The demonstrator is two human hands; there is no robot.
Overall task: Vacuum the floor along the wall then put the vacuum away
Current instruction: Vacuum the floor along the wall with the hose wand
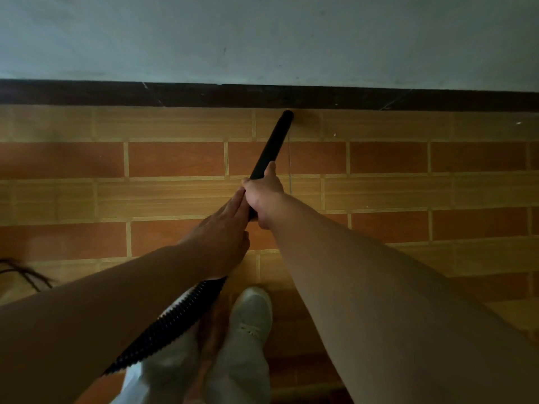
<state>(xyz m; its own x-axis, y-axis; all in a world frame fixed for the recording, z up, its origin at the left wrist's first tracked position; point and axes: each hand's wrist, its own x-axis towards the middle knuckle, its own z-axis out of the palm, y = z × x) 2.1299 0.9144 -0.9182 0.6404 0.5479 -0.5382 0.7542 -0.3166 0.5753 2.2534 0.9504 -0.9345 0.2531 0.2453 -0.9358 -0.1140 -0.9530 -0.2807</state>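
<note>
One pale shoe (252, 313) stands on the tiled floor (388, 158), and beside it one black ribbed hose (175, 316) runs up under the left wrist. The left hand (221, 234) lies over the rear of the one black vacuum tube (272, 144), its fingers (236, 204) straight along it; whether they clasp it cannot be told. Just ahead, the right hand (264, 196) is clenched around the tube. The tube slants forward, its tip on the floor against the dark skirting board (204, 94) below the grey wall (262, 36)
</note>
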